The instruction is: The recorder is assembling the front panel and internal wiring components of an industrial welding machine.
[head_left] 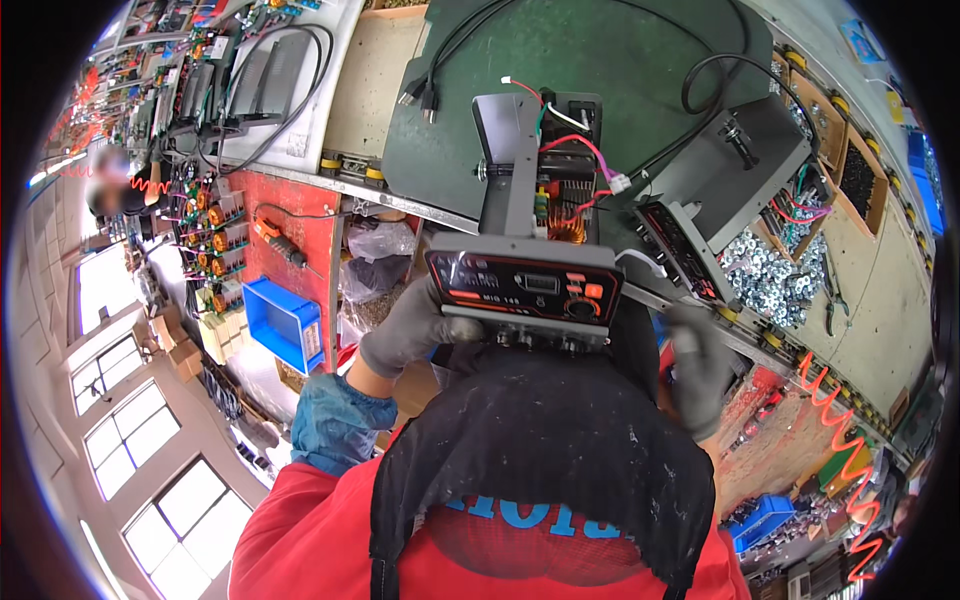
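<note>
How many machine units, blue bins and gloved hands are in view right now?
Grey machine units: 2, one held, one on the bench
Blue bins: 2, left, lower right
Gloved hands: 2, left hand, right hand
Total: 6

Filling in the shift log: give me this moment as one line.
left hand: gloved, grips front panel corner | right hand: gloved, beside unit, grip unclear | unit: open-frame, panel facing wearer | second unit: on green mat
</note>
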`<state>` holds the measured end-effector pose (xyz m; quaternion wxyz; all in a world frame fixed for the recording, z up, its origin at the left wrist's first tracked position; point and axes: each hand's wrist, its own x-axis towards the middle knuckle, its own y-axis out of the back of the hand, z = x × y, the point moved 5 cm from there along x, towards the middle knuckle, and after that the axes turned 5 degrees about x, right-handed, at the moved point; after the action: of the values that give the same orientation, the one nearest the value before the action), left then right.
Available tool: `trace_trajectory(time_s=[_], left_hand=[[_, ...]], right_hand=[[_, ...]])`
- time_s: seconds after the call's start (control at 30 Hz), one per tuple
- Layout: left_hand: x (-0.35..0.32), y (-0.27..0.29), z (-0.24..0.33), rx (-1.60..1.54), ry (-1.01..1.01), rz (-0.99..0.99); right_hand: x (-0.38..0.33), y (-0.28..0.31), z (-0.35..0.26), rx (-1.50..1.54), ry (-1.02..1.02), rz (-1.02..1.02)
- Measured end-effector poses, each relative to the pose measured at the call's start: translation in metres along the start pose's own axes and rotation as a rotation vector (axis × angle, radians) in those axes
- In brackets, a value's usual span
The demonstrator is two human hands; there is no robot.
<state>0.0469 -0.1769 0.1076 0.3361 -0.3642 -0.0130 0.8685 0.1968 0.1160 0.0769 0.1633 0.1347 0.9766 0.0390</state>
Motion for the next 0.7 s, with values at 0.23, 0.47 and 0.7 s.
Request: trace_trajectory(time_s=[0.23, 0.47, 0.7], left_hand=[[-0.004, 0.007, -0.021, 0.072, 0.049, -0.111], [-0.002, 0.013, -0.010, 0.044, 0.025, -0.015], [0.022, 0.030, 0.044, 0.241, -0.074, 0.031]], right_hand=[[0.073, -0.108, -0.024, 0.440, -0.121, -0.588], [0.059, -0.129, -0.013, 0.542, -0.174, -0.518], [0.085, -0.107, -0.054, 0.247, 0.150, -0.132]])
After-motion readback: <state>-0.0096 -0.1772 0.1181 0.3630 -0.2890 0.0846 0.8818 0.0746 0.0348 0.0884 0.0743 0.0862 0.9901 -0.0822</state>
